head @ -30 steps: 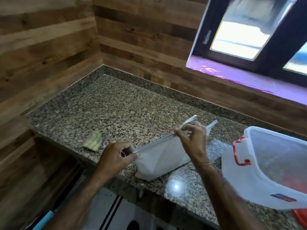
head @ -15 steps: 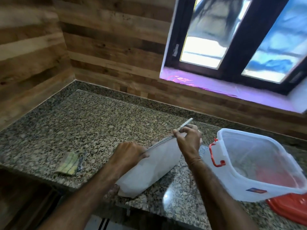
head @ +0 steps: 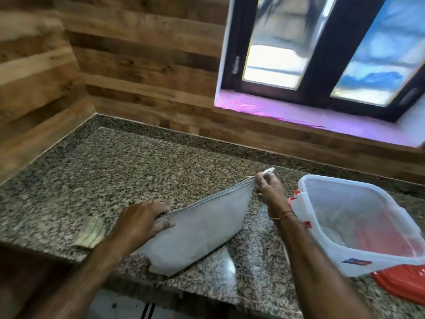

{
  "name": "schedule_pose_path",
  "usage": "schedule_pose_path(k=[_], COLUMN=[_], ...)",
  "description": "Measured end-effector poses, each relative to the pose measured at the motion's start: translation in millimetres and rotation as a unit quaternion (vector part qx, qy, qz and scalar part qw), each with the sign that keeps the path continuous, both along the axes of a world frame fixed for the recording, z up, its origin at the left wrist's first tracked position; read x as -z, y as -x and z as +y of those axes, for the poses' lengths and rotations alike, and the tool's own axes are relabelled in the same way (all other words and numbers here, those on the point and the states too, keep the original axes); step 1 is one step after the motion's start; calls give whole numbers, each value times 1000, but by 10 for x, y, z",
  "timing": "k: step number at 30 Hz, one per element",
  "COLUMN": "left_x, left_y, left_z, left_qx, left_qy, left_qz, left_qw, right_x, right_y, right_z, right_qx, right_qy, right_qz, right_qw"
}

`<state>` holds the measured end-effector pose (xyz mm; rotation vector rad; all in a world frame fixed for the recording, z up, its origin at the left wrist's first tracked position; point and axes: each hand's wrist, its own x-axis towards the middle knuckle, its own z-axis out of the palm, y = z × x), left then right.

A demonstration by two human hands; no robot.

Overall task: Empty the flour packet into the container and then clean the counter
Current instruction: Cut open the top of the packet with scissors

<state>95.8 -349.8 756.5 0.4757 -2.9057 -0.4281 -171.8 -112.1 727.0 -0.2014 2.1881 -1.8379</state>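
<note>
Both hands are placed on the flour packet (head: 197, 229), which is taken as the landmark for all places below. The left hand (head: 141, 223) is closed on the near end of the packet's top edge, with the fingers curled over the seam and the thumb pressed against the front face. The right hand (head: 268, 192) is closed in a pinch at the far end of the same edge, where a small white strip (head: 269, 170) is seen sticking out above the fingers. The packet is white and plain, no print can be read on it, and its top edge is seen as a thin grey line stretched straight between the two hands. The body of the packet looks full and smooth, wide at the top and narrowing to the bottom corner, and it is tilted so that this corner rests near the front edge of the granite counter (head: 128, 166). To the right of the packet, just beside the right wrist, a clear plastic container (head: 358, 226) with red handle clips is standing open on the counter. A red lid (head: 404, 282) is lying at the container's near side, partly under it. To the left of the packet, behind the left wrist, a folded yellowish cloth (head: 93, 231) is lying on the counter. Behind the packet, wooden wall panels (head: 142, 54) and a dark-framed window (head: 322, 49) are seen.
</note>
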Motion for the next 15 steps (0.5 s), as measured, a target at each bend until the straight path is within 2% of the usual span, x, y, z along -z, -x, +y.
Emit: schedule_pose_path(k=[4,7,10,12,15], left_x=[190,294,439,610,812], left_y=[-313,-526,-631,-665,-628], left_z=[-134,-11,234,346,455], left_qx=[-71,-167,-213,-235,-306], left_qy=[-193,-316,-407,-430,-403], left_qz=[-10,44,108,146,190], left_qw=[979,933,882,859,841], right_x=[122,207,324,392,490], right_y=[-69,-62,-5,29,68], right_z=[77,114,158,176,168], right_qx=[-53,-123,-163,-156,-157], right_qy=[70,124,124,98,55], right_qz=[-44,-65,-59,-57,-55], right_qw=[995,982,977,981,985])
